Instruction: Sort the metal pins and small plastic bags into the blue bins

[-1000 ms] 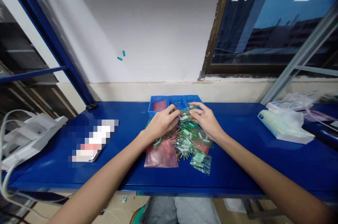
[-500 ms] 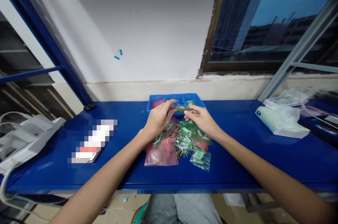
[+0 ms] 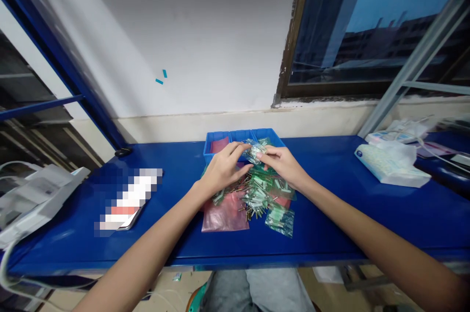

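At the centre of the frame the right hand point(image 3: 281, 161) pinches a small clear bag point(image 3: 254, 152) between thumb and fingers, and the left hand point(image 3: 225, 167) meets it from the other side, fingertips at its edge; just above, three joined blue bins point(image 3: 240, 135) stand on the blue table point(image 3: 330, 170), pink plastic in the leftmost; below the hands lies a heap of green bags and small metal pins point(image 3: 259, 192), with a pink bag point(image 3: 224, 214) at its lower left; a tissue pack point(image 3: 391, 167) sits at the right of the frame
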A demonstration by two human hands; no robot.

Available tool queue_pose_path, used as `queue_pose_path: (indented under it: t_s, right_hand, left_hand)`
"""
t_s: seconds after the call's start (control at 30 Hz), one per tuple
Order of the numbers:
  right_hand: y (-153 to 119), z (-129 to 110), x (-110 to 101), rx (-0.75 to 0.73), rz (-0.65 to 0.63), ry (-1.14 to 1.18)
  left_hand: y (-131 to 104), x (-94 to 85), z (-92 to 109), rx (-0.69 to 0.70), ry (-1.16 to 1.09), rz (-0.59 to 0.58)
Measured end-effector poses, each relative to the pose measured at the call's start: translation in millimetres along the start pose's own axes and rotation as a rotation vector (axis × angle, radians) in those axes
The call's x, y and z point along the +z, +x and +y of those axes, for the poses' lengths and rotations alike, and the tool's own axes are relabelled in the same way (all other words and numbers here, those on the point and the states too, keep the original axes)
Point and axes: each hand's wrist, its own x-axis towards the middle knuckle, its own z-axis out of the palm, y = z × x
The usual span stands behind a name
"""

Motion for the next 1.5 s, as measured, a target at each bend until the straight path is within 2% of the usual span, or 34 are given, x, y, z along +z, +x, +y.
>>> queue_pose_path:
  t_s: [0.27, 0.47, 0.67, 0.87, 0.97, 1.1, 1.2, 1.27, 1.37, 1.5]
  right_hand:
    - [0.2, -3.2, -2.4, -0.049, -0.023, 0.026]
    - [2.9, 5.0, -4.6, -0.045, -0.053, 0.105]
    - [4.2, 9.9, -4.9, -0.062, 0.05, 0.035]
    - [4.0, 10.2, -6.9, -0.066, 0.092, -0.032]
    - [6.4, 8.8, -15.8, -0.113, 0.179, -0.07]
    - [20.1, 9.1, -39.0, -0.169, 0.331, -0.247]
    - [39.2, 17.6, -54.0, -0.154, 0.366, -0.448]
    - [51.7, 26.9, -59.1, -0.11, 0.332, -0.578]
    - [61.0, 41.7, -62.3, -0.088, 0.191, -0.852]
    - [56.3, 53.5, -66.9, -0.108, 0.174, -1.061]
  left_hand:
    - [-1.1, 4.2, -0.8, -0.054, 0.046, -0.007]
    - [-0.9, 9.1, 0.1, -0.159, 0.037, -0.016]
    - [0.6, 6.5, 3.8, -0.2, 0.143, -0.061]
    - [0.8, 3.0, 3.5, -0.119, 0.223, -0.179]
    - [0.7, 2.7, 2.2, -0.095, 0.211, -0.172]
    - [-0.5, 2.8, -0.9, -0.106, 0.186, -0.116]
    - [-1.5, 3.0, -4.5, -0.114, 0.198, -0.107]
    - [-2.1, 3.4, -7.0, -0.126, 0.205, -0.109]
    - [-3.0, 3.9, -10.4, -0.134, 0.208, -0.103]
    - [-3.6, 3.0, -12.7, -0.139, 0.216, -0.104]
